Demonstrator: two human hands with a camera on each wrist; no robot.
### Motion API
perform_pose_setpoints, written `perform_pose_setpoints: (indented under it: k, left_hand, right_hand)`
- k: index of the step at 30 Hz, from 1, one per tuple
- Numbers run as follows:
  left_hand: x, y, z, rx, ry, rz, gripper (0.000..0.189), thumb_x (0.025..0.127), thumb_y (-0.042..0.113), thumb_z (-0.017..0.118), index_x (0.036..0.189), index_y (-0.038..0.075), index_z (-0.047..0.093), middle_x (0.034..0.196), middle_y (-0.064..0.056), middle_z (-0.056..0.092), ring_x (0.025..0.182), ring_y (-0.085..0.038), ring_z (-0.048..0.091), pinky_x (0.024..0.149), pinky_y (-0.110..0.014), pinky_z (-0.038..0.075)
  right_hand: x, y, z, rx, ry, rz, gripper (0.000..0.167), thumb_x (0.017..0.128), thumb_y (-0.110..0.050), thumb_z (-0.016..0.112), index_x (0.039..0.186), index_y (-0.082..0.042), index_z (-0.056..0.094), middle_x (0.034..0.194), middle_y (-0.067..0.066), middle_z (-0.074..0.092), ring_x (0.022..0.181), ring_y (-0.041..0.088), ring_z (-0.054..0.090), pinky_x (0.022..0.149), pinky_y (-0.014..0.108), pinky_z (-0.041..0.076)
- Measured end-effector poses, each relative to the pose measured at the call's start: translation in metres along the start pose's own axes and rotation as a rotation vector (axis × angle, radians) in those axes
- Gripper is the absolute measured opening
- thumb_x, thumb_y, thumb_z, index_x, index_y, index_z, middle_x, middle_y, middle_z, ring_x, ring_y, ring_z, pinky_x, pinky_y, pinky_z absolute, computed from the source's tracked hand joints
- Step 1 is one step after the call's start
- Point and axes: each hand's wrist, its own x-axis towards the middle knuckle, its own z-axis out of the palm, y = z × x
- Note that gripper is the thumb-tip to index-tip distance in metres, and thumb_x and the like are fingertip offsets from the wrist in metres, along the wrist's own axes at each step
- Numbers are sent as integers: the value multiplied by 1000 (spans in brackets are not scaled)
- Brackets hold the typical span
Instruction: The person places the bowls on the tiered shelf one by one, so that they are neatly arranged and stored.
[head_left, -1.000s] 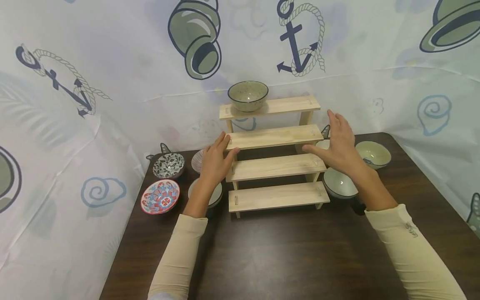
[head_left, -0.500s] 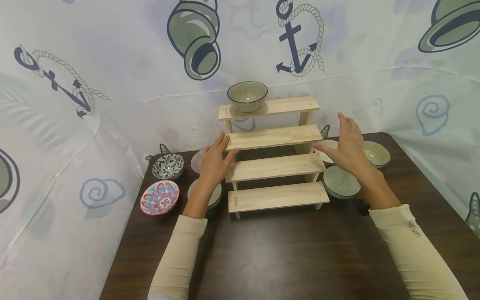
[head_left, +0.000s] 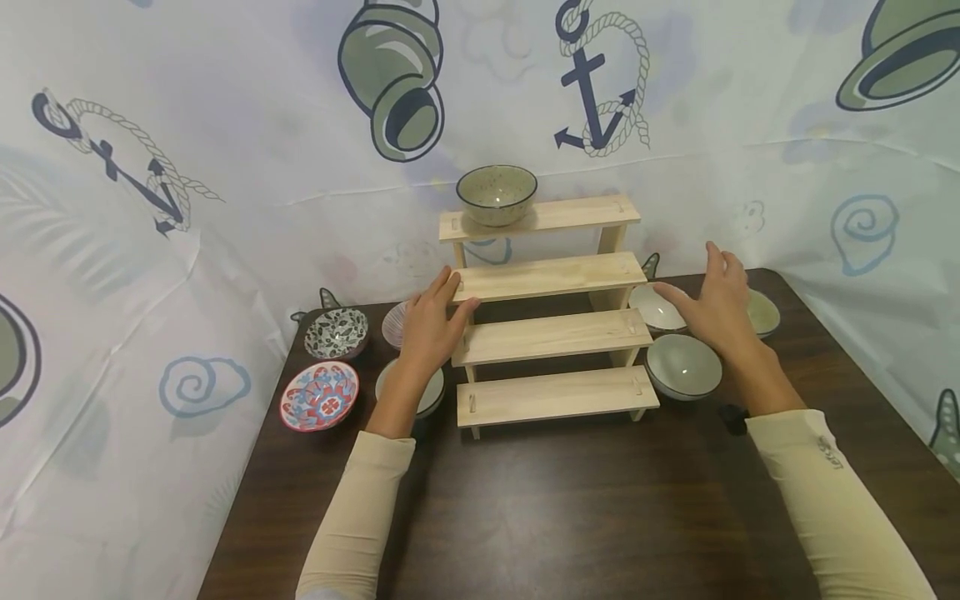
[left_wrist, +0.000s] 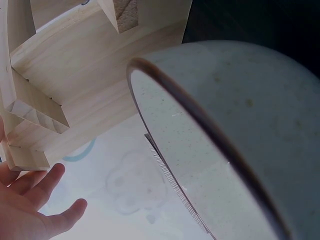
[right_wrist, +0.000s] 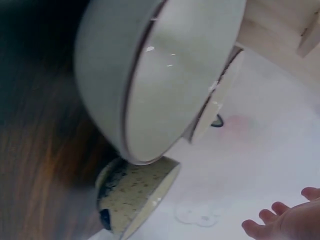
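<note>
A pale wooden four-step stand (head_left: pixel 555 279) stands at the back of the table. On its top step, towards the left end, sits a speckled grey-green bowl (head_left: pixel 497 198). My left hand (head_left: pixel 431 327) rests against the left end of the second step from the top, thumb spread apart; in the left wrist view its fingertips meet the wood. My right hand (head_left: pixel 718 315) is held in the air right of the stand, fingers extended, holding nothing. Below it are a light grey-green bowl (head_left: pixel 684 367) and a white dish (head_left: pixel 655 307); it partly covers a yellow-green bowl (head_left: pixel 762 313).
Left of the stand are a black-and-white patterned bowl (head_left: pixel 337 333), a red-and-blue patterned plate (head_left: pixel 320 396), a striped bowl (head_left: pixel 393 325) and a pale bowl (head_left: pixel 431 392), the last two partly behind my left arm. A printed cloth (head_left: pixel 247 108) hangs behind the dark table (head_left: pixel 540 517).
My right hand has drawn away from the stand, to the right and slightly down, uncovering more of the white dish and the grey-green bowl. The left hand has stayed in place.
</note>
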Motion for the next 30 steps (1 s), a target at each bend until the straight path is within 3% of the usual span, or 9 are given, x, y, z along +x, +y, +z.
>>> perform_pose_setpoints:
  k: [8,15,30]
  left_hand:
    - [0,-1,0,10,10,10,66,105,47,57,156,7,46,166,-14,37,150,-36,43,125,-60,25]
    - [-1,-2,0,96,13,41,65,106,47,55,155,6,46,165,-15,38,147,-38,46,122,-66,26]
    - [-2,-7,6,195,34,85,65,108,51,46,156,8,43,166,-16,37,149,-36,44,121,-58,33]
  right_hand:
    - [3,18,4,-10,-7,34,108,97,-57,63,164,1,2,163,41,8,150,63,10,114,80,14]
    - [7,33,6,-41,-16,55,110,97,-58,63,164,4,0,160,42,13,148,62,13,115,77,16]
    - [8,49,7,-96,-54,149,110,98,-59,58,161,8,-4,159,46,5,150,62,3,118,76,8]
